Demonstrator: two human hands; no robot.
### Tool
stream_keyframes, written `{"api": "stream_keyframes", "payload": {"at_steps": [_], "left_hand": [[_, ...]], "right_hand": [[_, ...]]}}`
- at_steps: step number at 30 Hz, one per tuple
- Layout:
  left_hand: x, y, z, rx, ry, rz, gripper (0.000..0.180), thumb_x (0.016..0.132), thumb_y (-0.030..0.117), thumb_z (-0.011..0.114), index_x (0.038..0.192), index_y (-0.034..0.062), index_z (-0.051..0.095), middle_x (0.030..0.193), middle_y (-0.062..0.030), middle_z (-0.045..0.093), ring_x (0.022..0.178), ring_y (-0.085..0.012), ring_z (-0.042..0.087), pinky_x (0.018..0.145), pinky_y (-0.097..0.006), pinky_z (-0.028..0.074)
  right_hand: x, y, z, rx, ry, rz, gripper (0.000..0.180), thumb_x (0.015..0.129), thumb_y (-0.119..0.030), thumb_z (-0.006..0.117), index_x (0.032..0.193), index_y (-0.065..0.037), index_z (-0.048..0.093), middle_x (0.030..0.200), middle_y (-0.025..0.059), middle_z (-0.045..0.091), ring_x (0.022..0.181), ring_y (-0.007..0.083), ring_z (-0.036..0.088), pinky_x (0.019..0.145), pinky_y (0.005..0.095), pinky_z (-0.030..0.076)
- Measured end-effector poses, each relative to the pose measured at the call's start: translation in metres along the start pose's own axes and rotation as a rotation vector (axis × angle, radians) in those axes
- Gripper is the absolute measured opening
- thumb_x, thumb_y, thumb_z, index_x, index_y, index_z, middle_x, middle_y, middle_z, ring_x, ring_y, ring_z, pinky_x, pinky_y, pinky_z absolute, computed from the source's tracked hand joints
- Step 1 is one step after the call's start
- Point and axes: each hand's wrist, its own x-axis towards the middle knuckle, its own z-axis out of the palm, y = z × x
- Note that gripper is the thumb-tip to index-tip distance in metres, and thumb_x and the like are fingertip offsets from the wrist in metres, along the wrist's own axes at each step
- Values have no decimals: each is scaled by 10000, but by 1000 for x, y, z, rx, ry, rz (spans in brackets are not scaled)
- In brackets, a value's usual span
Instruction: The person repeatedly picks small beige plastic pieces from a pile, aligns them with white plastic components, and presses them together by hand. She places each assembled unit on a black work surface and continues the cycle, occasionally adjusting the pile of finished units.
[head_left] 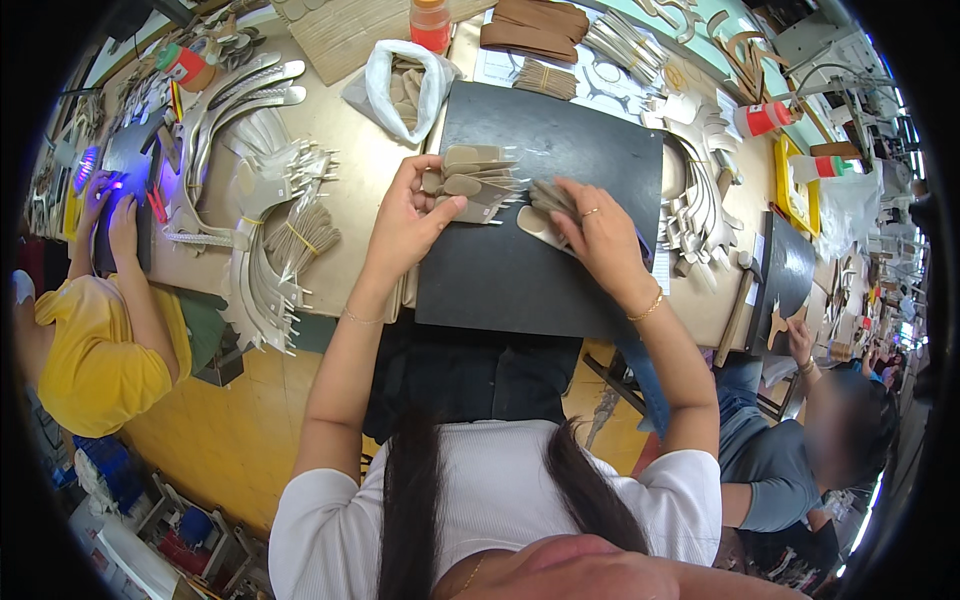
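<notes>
On a black mat (540, 270) lies a fanned row of flat beige oval pieces (480, 170). My left hand (405, 215) pinches the near end of that row between thumb and fingers. My right hand (595, 235) presses down on a second small stack of the same beige pieces (545, 205), with one longer oval piece (538, 228) sticking out under its fingers. Both forearms come up from the lower edge across the mat's near side.
A white plastic bag (400, 85) of beige pieces sits behind the mat. Bundles of curved beige strips (270, 200) lie left, more cut parts (700, 190) right. One person in yellow (95, 350) works at the left, another person (790, 440) at the right.
</notes>
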Motion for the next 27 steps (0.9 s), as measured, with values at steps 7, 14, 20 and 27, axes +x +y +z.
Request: {"api": "stream_keyframes", "payload": {"at_steps": [7,14,20,27], "left_hand": [[19,9,6,161,29,-156,435,843,135,704,1212,10,510,983,-72,610,583,-61,505,469,-221,399],[30,1,14,511,113,26,542,842,240,710,1270,-37,526,1140,-170,514,691,-162,578,619,-329,497],[19,13,13,803,246,123,708,802,289,793,1351,-15,466,1168,-139,474,709,-137,562,685,-285,494],[-27,21,23,698,-269,260,911,674,315,869,1421,64,412,1248,-153,472,1016,-299,550,895,-397,473]], "right_hand": [[3,-1,-32,286,-5,375,397,937,-148,617,1310,-49,522,1054,198,669,909,292,676,793,362,518],[-1,-20,-39,461,-324,237,327,910,-119,626,1229,-47,610,1041,110,615,901,241,609,815,314,493],[-4,-27,-16,110,-220,150,338,901,-148,637,1233,-81,620,1090,120,545,1033,289,498,928,368,421],[-13,-31,-10,199,-195,173,447,869,-133,664,1298,-96,540,1046,126,536,1006,296,503,899,388,428]]}}
